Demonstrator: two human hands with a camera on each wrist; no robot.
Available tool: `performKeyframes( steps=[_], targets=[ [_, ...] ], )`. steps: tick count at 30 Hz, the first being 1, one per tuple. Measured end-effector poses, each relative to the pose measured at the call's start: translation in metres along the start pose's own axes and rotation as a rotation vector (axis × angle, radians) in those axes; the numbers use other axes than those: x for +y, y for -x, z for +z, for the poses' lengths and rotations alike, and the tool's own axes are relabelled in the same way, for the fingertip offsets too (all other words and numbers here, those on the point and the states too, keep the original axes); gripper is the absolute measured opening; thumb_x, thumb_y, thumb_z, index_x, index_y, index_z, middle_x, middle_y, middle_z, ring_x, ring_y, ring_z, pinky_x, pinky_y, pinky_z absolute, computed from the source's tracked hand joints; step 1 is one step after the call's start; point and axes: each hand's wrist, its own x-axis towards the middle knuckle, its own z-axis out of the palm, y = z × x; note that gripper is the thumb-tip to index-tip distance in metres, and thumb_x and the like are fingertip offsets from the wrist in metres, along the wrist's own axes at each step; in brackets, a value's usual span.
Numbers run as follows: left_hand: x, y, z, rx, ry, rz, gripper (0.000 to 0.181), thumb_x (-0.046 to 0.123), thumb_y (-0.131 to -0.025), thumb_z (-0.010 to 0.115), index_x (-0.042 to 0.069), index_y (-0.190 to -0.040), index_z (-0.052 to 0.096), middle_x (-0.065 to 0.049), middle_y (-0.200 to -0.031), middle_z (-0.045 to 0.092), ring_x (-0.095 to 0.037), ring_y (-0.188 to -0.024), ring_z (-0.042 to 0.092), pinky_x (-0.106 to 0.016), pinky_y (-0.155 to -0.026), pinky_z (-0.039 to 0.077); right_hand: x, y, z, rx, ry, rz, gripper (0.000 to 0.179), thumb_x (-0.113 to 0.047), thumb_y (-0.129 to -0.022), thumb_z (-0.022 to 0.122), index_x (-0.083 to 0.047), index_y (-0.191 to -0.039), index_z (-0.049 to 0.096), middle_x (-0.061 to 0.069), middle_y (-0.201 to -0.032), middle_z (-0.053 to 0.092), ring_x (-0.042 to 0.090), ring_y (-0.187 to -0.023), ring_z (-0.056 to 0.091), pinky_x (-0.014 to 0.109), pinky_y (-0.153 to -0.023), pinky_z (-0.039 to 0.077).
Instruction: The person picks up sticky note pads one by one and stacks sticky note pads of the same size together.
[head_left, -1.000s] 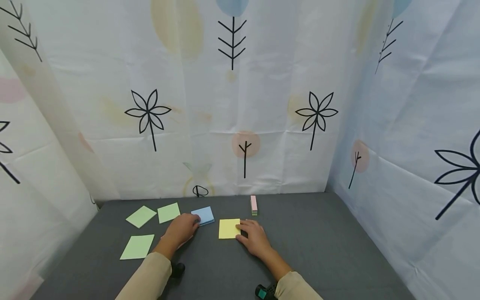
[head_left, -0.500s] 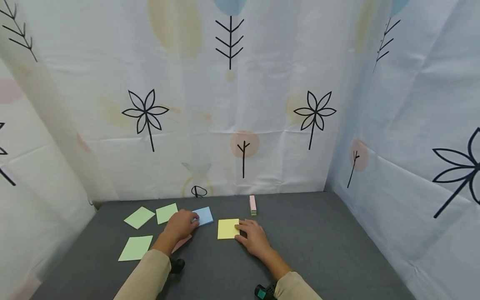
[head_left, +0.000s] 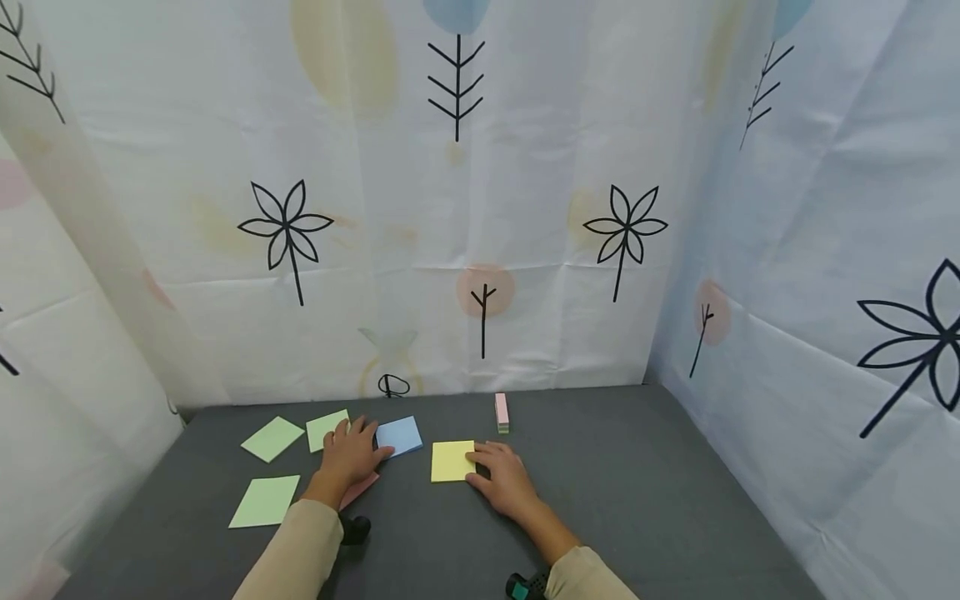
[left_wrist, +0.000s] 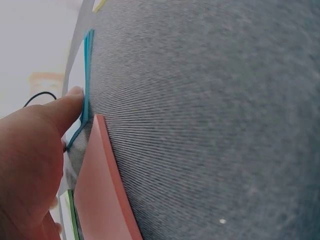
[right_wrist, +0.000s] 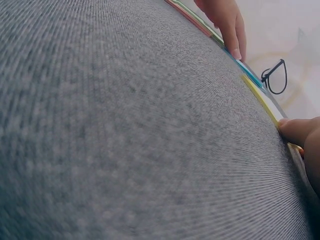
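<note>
In the head view my left hand point(head_left: 349, 457) lies with its fingers over the right side of a green sticky note pad point(head_left: 322, 427). Its thumb reaches the left edge of a blue sticky note pad point(head_left: 399, 434); the left wrist view shows this thumb against the blue pad point(left_wrist: 77, 75) too. Under the left wrist lies a red sticky note pad point(left_wrist: 102, 185), partly covered by the hand in the head view. My right hand point(head_left: 507, 481) rests with loosely bent fingers and thumb at the right edge of a yellow sticky note pad point(head_left: 452, 462).
Two more green pads lie at the left, one diamond-wise point(head_left: 272, 438) and one nearer square point(head_left: 264, 502). A narrow pink and green stack point(head_left: 502, 413) stands at the back of the grey table point(head_left: 637, 500). Printed white curtains point(head_left: 540, 167) enclose the back and sides.
My left hand has left its hold on the blue pad's left side and shifted left, its fingers spreading over the green pad. More of the blue pad shows. The right hand stays at the yellow pad.
</note>
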Motion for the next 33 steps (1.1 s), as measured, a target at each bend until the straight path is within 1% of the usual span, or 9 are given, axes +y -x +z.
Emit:
performKeyframes(
  steps=[3, 6, 11, 15, 18, 22, 26, 29, 33],
  targets=[
    [-0.001, -0.001, 0.0, -0.01, 0.025, -0.023, 0.07, 0.049, -0.092, 0.06, 0.001, -0.142, 0.047, -0.027, -0.147, 0.035, -0.051, -0.136, 0.022, -0.068, -0.103, 0.018, 0.0, 0.0, 0.001, 0.001, -0.002, 0.002, 0.036, -0.023, -0.09, 0.07, -0.008, -0.123, 0.067, 0.01, -0.132, 0.059, 0.033, -0.126, 0.048, 0.057, -0.098, 0.038],
    [-0.001, -0.002, 0.001, -0.003, 0.045, -0.031, 0.072, 0.049, -0.09, 0.062, 0.0, -0.14, 0.048, -0.028, -0.146, 0.037, -0.051, -0.135, 0.023, -0.069, -0.103, 0.018, 0.0, 0.001, 0.001, 0.004, 0.001, 0.003, 0.036, -0.023, -0.09, 0.07, -0.009, -0.123, 0.068, 0.01, -0.131, 0.06, 0.033, -0.126, 0.048, 0.057, -0.099, 0.038],
    [-0.001, -0.002, 0.004, 0.062, 0.116, -0.051, 0.073, 0.045, -0.085, 0.071, -0.003, -0.135, 0.05, -0.025, -0.141, 0.045, -0.048, -0.135, 0.025, -0.066, -0.105, 0.017, 0.001, 0.001, 0.001, 0.007, 0.006, 0.009, 0.036, -0.023, -0.09, 0.07, -0.009, -0.123, 0.068, 0.01, -0.131, 0.06, 0.033, -0.125, 0.049, 0.056, -0.098, 0.038],
    [0.001, 0.0, 0.005, 0.121, 0.163, -0.059, 0.072, 0.039, -0.081, 0.077, -0.001, -0.134, 0.049, -0.023, -0.136, 0.05, -0.046, -0.135, 0.027, -0.064, -0.106, 0.017, 0.002, 0.001, 0.002, 0.007, 0.008, 0.013, 0.036, -0.023, -0.09, 0.07, -0.009, -0.123, 0.068, 0.01, -0.131, 0.06, 0.033, -0.126, 0.048, 0.056, -0.098, 0.039],
    [0.005, 0.002, 0.002, 0.144, 0.181, -0.066, 0.07, 0.035, -0.079, 0.08, -0.001, -0.132, 0.05, -0.024, -0.134, 0.052, -0.046, -0.134, 0.028, -0.064, -0.105, 0.017, 0.002, 0.001, 0.002, 0.009, 0.005, 0.011, 0.036, -0.023, -0.09, 0.07, -0.009, -0.123, 0.068, 0.01, -0.131, 0.06, 0.033, -0.126, 0.048, 0.057, -0.098, 0.039],
    [0.01, 0.005, -0.001, 0.174, 0.232, -0.084, 0.068, 0.029, -0.077, 0.082, -0.001, -0.129, 0.05, -0.024, -0.13, 0.055, -0.046, -0.13, 0.033, -0.064, -0.104, 0.019, 0.002, 0.001, 0.002, 0.007, 0.01, 0.007, 0.036, -0.024, -0.09, 0.07, -0.009, -0.123, 0.068, 0.009, -0.132, 0.06, 0.032, -0.126, 0.048, 0.056, -0.098, 0.039],
    [0.013, 0.007, 0.001, 0.235, 0.264, -0.088, 0.066, 0.025, -0.076, 0.083, 0.0, -0.127, 0.05, -0.022, -0.122, 0.059, -0.043, -0.119, 0.044, -0.061, -0.099, 0.029, 0.002, 0.001, 0.002, 0.006, 0.017, 0.006, 0.037, -0.025, -0.09, 0.07, -0.01, -0.123, 0.067, 0.008, -0.132, 0.059, 0.032, -0.126, 0.048, 0.055, -0.098, 0.039],
    [0.014, 0.009, 0.004, 0.275, 0.284, -0.096, 0.065, 0.023, -0.076, 0.083, 0.001, -0.127, 0.049, -0.019, -0.114, 0.062, -0.039, -0.107, 0.052, -0.057, -0.09, 0.038, 0.002, 0.0, 0.003, 0.006, 0.021, 0.005, 0.037, -0.025, -0.09, 0.07, -0.01, -0.123, 0.068, 0.008, -0.132, 0.06, 0.031, -0.126, 0.048, 0.055, -0.098, 0.039],
    [0.017, 0.011, 0.006, 0.296, 0.324, -0.103, 0.065, 0.019, -0.076, 0.082, 0.003, -0.129, 0.047, -0.012, -0.101, 0.061, -0.032, -0.09, 0.053, -0.048, -0.076, 0.043, 0.002, -0.001, 0.003, 0.008, 0.023, 0.005, 0.036, -0.025, -0.09, 0.071, -0.01, -0.123, 0.068, 0.008, -0.131, 0.06, 0.031, -0.125, 0.049, 0.055, -0.097, 0.04]
  ],
)
